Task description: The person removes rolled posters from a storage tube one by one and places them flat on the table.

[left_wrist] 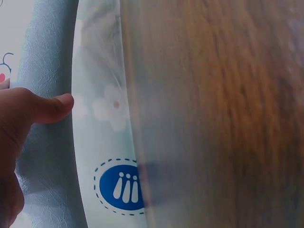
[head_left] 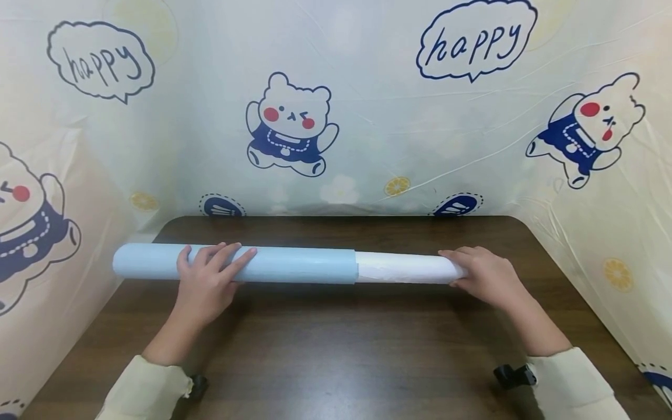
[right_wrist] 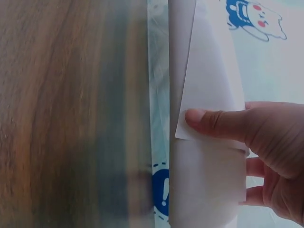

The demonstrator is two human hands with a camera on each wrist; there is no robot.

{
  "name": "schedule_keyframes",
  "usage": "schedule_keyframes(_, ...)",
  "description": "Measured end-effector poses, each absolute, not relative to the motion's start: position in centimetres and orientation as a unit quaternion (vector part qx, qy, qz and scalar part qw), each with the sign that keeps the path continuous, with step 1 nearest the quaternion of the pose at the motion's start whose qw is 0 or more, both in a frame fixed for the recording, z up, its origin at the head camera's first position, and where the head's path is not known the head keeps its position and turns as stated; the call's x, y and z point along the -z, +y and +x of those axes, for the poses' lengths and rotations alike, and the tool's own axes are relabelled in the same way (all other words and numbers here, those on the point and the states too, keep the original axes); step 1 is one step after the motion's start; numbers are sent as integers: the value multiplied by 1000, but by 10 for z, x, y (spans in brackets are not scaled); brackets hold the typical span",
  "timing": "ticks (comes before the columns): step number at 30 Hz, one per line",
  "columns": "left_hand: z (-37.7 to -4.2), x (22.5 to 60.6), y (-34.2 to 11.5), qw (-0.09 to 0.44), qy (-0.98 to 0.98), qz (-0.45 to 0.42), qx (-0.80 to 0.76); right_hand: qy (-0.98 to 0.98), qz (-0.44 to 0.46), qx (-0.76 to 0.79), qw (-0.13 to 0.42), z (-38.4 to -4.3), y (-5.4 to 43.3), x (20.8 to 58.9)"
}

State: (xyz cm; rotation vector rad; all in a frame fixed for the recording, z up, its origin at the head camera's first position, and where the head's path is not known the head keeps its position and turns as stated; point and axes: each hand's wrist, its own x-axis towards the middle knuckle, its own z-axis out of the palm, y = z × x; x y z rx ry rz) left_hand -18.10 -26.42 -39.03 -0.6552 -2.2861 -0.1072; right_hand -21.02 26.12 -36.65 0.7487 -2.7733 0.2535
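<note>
A long light blue roll (head_left: pixel 304 265) with a finely creased surface is held level above the table. From its right end sticks out a narrower white paper roll (head_left: pixel 399 267). My left hand (head_left: pixel 207 283) grips the blue roll left of its middle, fingers over the top; the left wrist view shows the thumb (left_wrist: pixel 54 107) against its near side. At the far right end my right hand (head_left: pixel 488 274) grips the white roll. In the right wrist view its thumb (right_wrist: pixel 213 121) presses on a loose paper edge (right_wrist: pixel 199 85). How far the white roll reaches inside the blue one is hidden.
Below lies a dark brown wooden table (head_left: pixel 336 350). A pale printed curtain (head_left: pixel 367 128) with bears and "happy" bubbles stands behind and at both sides. The blue roll's left end reaches past the table's left edge.
</note>
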Motion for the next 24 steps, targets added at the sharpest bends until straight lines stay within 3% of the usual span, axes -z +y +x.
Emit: schedule_keyframes(24, -180, 393, -272, 355, -900, -250, 47, -961, 227, -112, 106, -208, 287, 364)
